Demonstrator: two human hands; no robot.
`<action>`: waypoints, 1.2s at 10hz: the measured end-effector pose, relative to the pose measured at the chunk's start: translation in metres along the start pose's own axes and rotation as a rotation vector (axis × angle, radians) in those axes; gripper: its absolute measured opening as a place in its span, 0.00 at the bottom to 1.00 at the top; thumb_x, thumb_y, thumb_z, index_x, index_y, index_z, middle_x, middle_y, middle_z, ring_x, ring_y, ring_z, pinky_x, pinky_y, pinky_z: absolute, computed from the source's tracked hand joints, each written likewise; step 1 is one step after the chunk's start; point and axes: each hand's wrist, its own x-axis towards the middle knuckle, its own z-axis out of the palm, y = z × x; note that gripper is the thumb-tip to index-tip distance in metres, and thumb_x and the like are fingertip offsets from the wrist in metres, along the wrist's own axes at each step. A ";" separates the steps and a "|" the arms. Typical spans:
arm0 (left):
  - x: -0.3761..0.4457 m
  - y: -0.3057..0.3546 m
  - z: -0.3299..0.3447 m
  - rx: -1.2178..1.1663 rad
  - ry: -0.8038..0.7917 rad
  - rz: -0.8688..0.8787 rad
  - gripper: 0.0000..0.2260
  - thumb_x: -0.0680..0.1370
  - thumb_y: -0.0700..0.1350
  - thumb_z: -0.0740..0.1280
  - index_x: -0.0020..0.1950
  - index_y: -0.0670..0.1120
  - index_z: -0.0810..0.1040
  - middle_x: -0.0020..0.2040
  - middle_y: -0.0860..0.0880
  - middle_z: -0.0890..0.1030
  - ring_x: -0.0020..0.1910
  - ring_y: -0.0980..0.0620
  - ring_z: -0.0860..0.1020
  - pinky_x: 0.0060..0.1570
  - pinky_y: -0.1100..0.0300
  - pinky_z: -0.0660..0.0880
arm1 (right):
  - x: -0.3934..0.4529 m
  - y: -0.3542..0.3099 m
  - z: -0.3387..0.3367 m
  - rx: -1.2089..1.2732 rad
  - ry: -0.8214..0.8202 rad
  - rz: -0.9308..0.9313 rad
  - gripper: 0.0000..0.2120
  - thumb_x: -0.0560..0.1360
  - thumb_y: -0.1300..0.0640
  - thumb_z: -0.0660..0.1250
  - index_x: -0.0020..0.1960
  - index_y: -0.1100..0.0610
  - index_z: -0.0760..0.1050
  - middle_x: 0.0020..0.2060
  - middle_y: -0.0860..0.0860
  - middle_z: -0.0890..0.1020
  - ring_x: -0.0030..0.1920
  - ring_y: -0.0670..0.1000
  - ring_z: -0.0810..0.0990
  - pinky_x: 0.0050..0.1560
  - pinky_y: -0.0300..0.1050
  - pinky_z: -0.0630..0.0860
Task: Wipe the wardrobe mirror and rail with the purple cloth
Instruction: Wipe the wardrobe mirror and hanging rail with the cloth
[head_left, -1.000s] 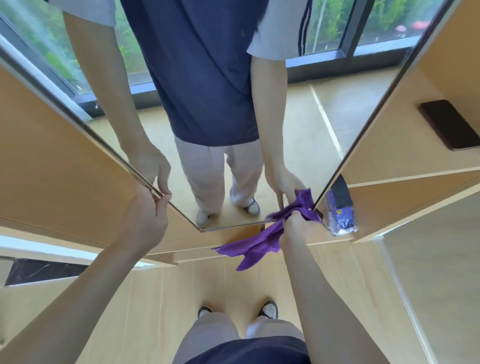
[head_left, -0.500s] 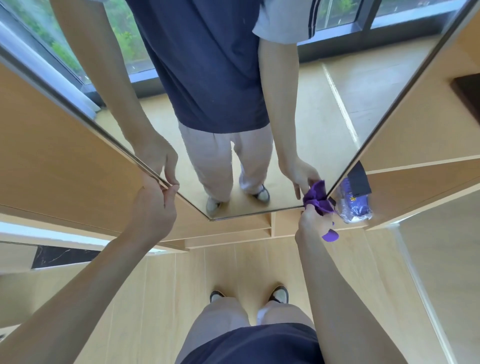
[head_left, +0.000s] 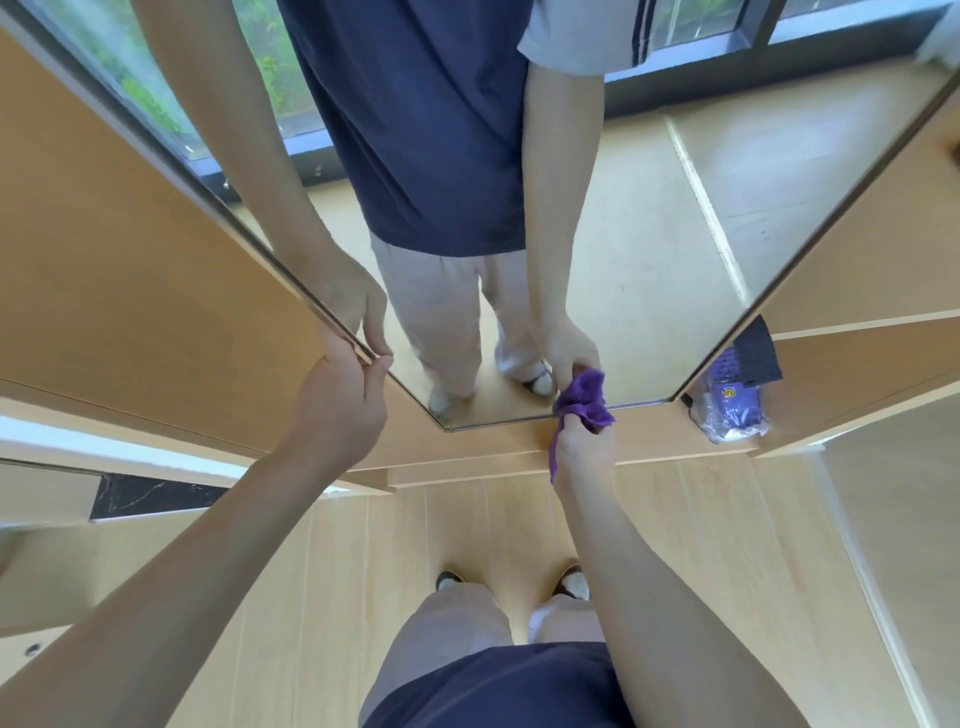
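the right hand (head_left: 584, 444) is closed in a fist around a bunched purple cloth (head_left: 584, 400), pressing the wad against the bottom edge of a wardrobe mirror (head_left: 649, 249). most of the soft, crumpled cloth bulges out of the fist toward 12 o'clock, onto the glass, while a narrow tail hangs from the fist toward 6 o'clock; its long axis runs roughly 12 to 6. the cloth's own reflection meets it at the glass. the left hand (head_left: 340, 410), out at 9 o'clock from the cloth, is curled around the mirror's thin metal left edge, fingers wrapped over the rim and thumb alongside. the mirror is a tall, smooth pane, narrowing toward its lower edge in this wide-angle view, set between flat panels of pale wood (head_left: 130, 270). at 3 o'clock from the cloth, a clear plastic packet with purple print (head_left: 732, 410) lies on a wooden shelf, a dark mesh piece (head_left: 758, 353) lying across its upper end. pale wood-grain floor (head_left: 322, 597) fills the lower frame, with two shoes (head_left: 571, 582) at 6 o'clock.
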 end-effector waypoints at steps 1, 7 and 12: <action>0.002 -0.003 0.001 0.009 -0.023 -0.002 0.12 0.83 0.41 0.62 0.62 0.38 0.63 0.42 0.36 0.78 0.41 0.33 0.77 0.42 0.42 0.73 | -0.009 0.027 0.032 0.001 -0.006 0.059 0.14 0.76 0.62 0.68 0.62 0.61 0.78 0.47 0.53 0.82 0.50 0.56 0.83 0.55 0.50 0.80; 0.028 -0.016 -0.004 -0.025 -0.032 0.206 0.13 0.82 0.37 0.64 0.63 0.34 0.67 0.35 0.62 0.68 0.37 0.44 0.75 0.34 0.61 0.58 | -0.059 0.080 0.151 0.222 0.003 0.268 0.11 0.71 0.61 0.66 0.51 0.58 0.82 0.45 0.53 0.79 0.46 0.54 0.73 0.50 0.48 0.68; 0.057 -0.034 -0.020 -0.040 -0.412 0.225 0.45 0.64 0.38 0.53 0.81 0.41 0.40 0.64 0.34 0.75 0.64 0.35 0.76 0.64 0.41 0.75 | -0.082 0.044 0.144 -0.020 0.072 0.016 0.04 0.72 0.58 0.70 0.38 0.53 0.78 0.42 0.53 0.84 0.41 0.54 0.76 0.38 0.43 0.67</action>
